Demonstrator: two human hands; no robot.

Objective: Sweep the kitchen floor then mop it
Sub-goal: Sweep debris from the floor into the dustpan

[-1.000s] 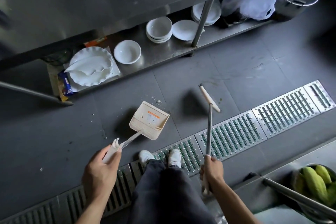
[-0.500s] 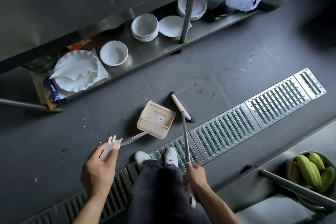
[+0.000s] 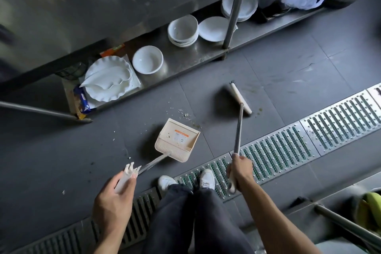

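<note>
Bristles of the broom [image 3: 238, 130] were blurred; the left hand [image 3: 112, 198] clasped the dustpan [image 3: 177, 138] handle, the right hand [image 3: 240, 171] the broom's shaft.

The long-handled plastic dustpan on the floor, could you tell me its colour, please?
Cream beige plastic dustpan, orange-striped white label inside; head view shows it best.

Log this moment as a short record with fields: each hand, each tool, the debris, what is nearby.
left hand: grips the dustpan's long handle
dustpan: on the floor, mouth towards the crumbs, a few specks inside
right hand: grips the broom's handle
broom: head low at the floor, right of the dustpan, apart from it
crumbs: small scatter just beyond the dustpan's mouth
drain grate: metal, crosses the floor diagonally
low shelf: steel, holds white bowls
</note>
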